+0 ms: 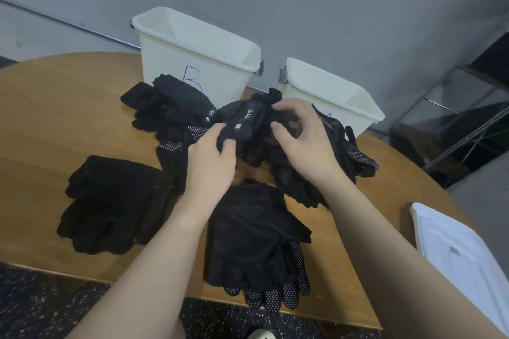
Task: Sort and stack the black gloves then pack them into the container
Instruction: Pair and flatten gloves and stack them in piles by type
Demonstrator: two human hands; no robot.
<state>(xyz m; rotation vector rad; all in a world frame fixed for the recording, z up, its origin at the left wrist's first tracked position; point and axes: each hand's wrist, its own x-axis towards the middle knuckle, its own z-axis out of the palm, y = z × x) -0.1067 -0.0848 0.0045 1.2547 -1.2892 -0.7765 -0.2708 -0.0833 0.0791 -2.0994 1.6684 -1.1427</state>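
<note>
Just in front of the bin marked B (192,63), the left hand (212,157) gripped a strapped glove (242,124) from the loose glove heap (289,168); the right hand (297,137) pinched its cuff. Tangled neighbours could have lifted along, spoiling the stack nearest the person (256,242).

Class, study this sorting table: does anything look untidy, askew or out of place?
Yes. The unsorted heap mid-table is a tangle, and the near stack overhangs the table edge, its dotted fingertips past the rim. Bin B shows no gloves inside.
</note>
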